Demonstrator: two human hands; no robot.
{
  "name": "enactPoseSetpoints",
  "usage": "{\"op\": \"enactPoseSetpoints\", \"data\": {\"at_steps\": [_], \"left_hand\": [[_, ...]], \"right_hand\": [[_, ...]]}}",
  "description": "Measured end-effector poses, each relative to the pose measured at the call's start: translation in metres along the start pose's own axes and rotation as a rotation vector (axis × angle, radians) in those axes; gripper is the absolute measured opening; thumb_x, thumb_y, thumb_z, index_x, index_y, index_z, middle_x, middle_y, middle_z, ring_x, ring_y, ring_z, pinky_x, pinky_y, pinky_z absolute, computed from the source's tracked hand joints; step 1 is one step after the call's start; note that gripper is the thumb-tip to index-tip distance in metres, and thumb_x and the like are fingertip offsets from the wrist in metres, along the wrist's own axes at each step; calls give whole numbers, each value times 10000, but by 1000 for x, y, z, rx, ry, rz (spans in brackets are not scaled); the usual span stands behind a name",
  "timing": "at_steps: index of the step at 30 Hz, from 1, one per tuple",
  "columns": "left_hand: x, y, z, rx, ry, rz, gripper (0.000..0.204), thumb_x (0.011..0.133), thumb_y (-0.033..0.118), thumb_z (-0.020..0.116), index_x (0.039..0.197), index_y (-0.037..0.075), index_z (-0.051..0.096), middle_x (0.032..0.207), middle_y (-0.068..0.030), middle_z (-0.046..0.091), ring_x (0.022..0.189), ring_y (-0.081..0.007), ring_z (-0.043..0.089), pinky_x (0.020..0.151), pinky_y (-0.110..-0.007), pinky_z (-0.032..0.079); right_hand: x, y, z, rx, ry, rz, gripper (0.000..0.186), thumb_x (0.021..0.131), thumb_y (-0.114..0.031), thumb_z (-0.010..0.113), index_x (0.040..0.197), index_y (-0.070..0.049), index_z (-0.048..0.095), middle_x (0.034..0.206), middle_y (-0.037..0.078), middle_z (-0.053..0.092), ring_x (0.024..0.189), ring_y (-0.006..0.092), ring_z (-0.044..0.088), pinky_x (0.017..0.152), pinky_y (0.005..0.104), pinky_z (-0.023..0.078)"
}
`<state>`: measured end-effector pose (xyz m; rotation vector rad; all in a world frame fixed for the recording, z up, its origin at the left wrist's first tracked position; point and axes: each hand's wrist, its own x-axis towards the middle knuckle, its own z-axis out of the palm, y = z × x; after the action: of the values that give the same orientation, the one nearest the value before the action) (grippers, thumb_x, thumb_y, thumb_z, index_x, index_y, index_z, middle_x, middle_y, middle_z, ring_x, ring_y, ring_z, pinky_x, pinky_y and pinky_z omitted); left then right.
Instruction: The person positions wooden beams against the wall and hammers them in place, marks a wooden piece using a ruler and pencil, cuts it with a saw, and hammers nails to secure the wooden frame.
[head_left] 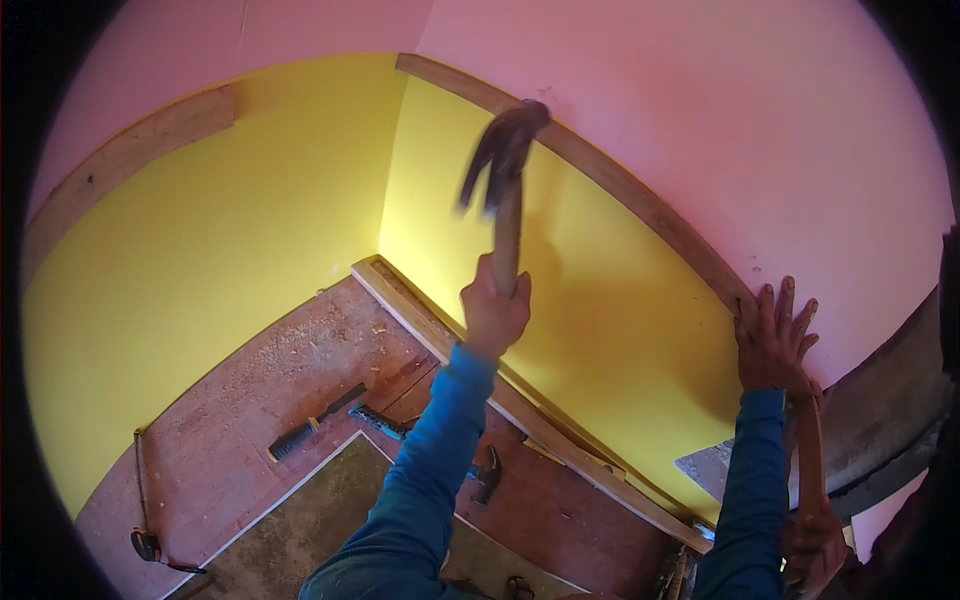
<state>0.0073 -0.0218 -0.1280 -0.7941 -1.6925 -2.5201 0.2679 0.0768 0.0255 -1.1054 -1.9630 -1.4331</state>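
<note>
My left hand (494,312) is closed round the wooden handle of a claw hammer (507,150), raised and blurred, its head in front of a narrow wooden batten (640,205) on the wall between the pink and yellow areas. My right hand (770,340) lies with fingers spread against the batten's right part and the pink wall beside it. Just below it, another person's hand (818,545) is at a long piece of wood (808,455); what exactly it grips is unclear.
A second board (150,140) is on the left wall. A long timber (540,430) runs along the wall's foot. On the floor lie a chisel (300,432), a second hammer (485,475) and a tape measure (146,545). A dark ledge (880,410) juts at the right.
</note>
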Motion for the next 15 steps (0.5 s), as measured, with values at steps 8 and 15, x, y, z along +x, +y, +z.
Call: {"op": "enactPoseSetpoints", "data": {"at_steps": [8,15], "left_hand": [[40,-13,24,-274,7,-70,158,657,21,543,739,29,409,504,-16,428,417,-84,438,365,-228,363],[0,28,-3,-528,268,-4,129,674,34,530,760,13,437,529,-47,447,452,-99,413,424,-257,370]], "right_hand": [[-1,-5,3,36,29,11,567,645,-330,583,1163,-228,378,1312,-9,190,1178,390,147,822,626,241],[1,-1,0,30,9,4,582,649,-351,572,1179,-239,360,1312,-13,192,1180,388,147,826,622,240]]}}
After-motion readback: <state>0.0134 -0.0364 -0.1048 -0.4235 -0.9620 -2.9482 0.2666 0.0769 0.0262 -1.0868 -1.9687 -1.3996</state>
